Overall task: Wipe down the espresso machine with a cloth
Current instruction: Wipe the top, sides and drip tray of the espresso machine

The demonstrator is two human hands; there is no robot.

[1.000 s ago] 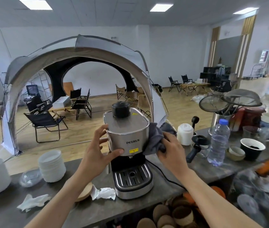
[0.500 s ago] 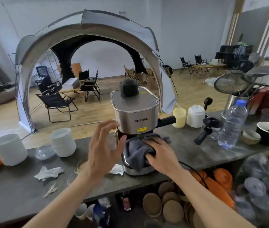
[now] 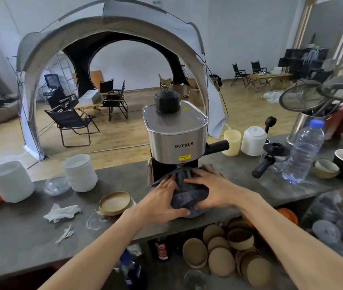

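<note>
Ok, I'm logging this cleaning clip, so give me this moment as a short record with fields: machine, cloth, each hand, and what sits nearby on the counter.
machine: Petrus espresso machine, upright on the grey counter, black cap on top
cloth: grey cloth, bunched over the machine's base, below the brew head
left hand: left hand pressed on the cloth's left side, thumb under its front edge
right hand: right hand flat on the cloth's right side
counter left: wooden lid, crumpled tissue, stack of white cups
counter right: portafilter, water bottle
</note>
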